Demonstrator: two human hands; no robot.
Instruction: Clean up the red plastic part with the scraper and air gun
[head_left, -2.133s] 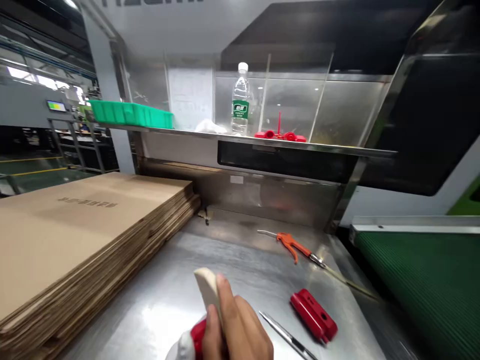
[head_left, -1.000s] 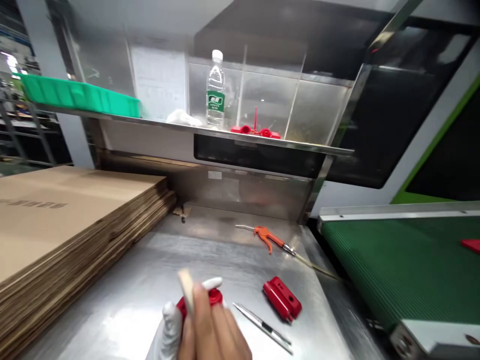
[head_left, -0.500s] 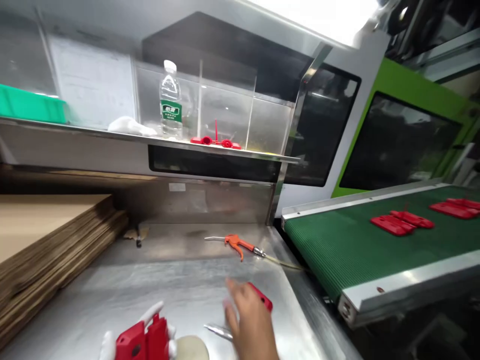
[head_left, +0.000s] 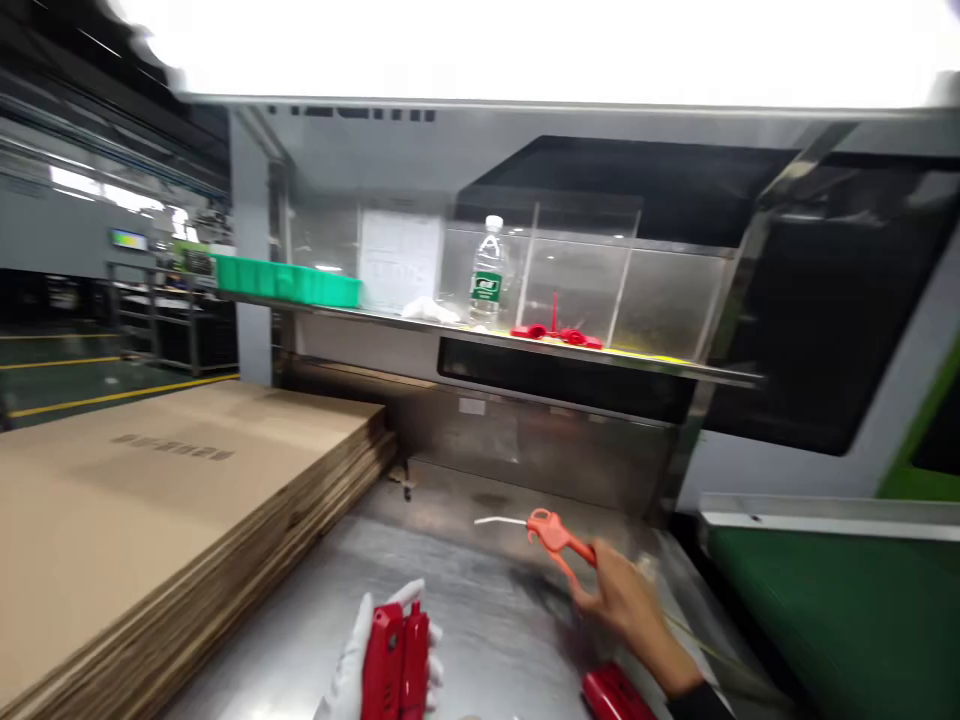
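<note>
**Red plastic part upright in the gloved hand, air blow gun lifted by the bare one**

Red plastic part [head_left: 396, 660] stands on end at the bottom edge of the view, clasped from behind by the white-gloved left hand [head_left: 360, 670], whose wrist is cut off by the frame. To its right, the bare right hand [head_left: 626, 605] closes around the blurred handle of the orange air blow gun [head_left: 551, 535], held off the steel worktable [head_left: 480, 600], nozzle pointing left. A second red part [head_left: 611, 692] lies below that hand, partly cropped. Flat cardboard sheets [head_left: 150, 500] are stacked far left.
</note>
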